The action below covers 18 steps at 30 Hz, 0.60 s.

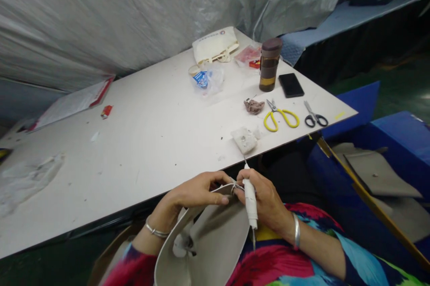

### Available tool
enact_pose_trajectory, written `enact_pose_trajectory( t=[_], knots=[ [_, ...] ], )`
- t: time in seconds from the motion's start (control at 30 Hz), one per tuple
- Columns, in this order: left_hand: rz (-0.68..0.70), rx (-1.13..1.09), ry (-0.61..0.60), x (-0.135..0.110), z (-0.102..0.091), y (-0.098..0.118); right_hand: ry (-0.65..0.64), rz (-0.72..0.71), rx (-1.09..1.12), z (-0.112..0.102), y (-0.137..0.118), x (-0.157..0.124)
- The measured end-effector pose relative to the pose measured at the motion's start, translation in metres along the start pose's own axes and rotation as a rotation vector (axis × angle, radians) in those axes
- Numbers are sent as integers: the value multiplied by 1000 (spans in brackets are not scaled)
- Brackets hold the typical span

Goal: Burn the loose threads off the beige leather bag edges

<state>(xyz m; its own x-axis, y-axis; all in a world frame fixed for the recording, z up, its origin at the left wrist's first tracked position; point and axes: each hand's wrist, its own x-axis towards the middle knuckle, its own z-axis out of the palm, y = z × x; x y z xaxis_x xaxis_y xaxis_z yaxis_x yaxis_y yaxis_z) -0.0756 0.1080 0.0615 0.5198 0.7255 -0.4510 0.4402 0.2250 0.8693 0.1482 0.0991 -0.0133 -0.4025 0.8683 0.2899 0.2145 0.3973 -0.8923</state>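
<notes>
My left hand [204,191] is closed on the rim of a light grey, leather-like bag piece [215,241], thumb inside and fingers outside. The piece curves open toward me over my lap, and a white tag-like item [183,245] shows inside it. In my right hand [265,196] is a thin tool with a white-wrapped handle [250,203]; a slim metal shaft sticks out at both ends. My right fingertips also meet the rim at its top corner, close to my left fingers. What they pinch there is partly hidden.
Along the table [144,143] lie yellow-handled scissors [281,117], black-handled scissors [316,118], a white packet [244,139], a phone [291,85], a bottle [269,64], a cloth bag [216,45] and plastic bags [208,78]. At right, a blue bin [403,134] holds grey pieces [379,172].
</notes>
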Motion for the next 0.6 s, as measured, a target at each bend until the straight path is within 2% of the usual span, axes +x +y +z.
enact_pose_trajectory(
  t=[0.07,0.17,0.37,0.5,0.6],
  knots=[
    [23,12,11,9,0,-6,-15,23,12,-1,5,-1],
    [-5,6,72,24,12,-12,-19,53,20,-5,13,-3],
    [-125,-2,349,50,46,-16,40,167,50,-14,28,-7],
    [-142,-149,367,59,53,-20,61,249,142,-17,33,-9],
    [-148,-336,377,61,55,-24,75,245,155,-18,36,-10]
  ],
)
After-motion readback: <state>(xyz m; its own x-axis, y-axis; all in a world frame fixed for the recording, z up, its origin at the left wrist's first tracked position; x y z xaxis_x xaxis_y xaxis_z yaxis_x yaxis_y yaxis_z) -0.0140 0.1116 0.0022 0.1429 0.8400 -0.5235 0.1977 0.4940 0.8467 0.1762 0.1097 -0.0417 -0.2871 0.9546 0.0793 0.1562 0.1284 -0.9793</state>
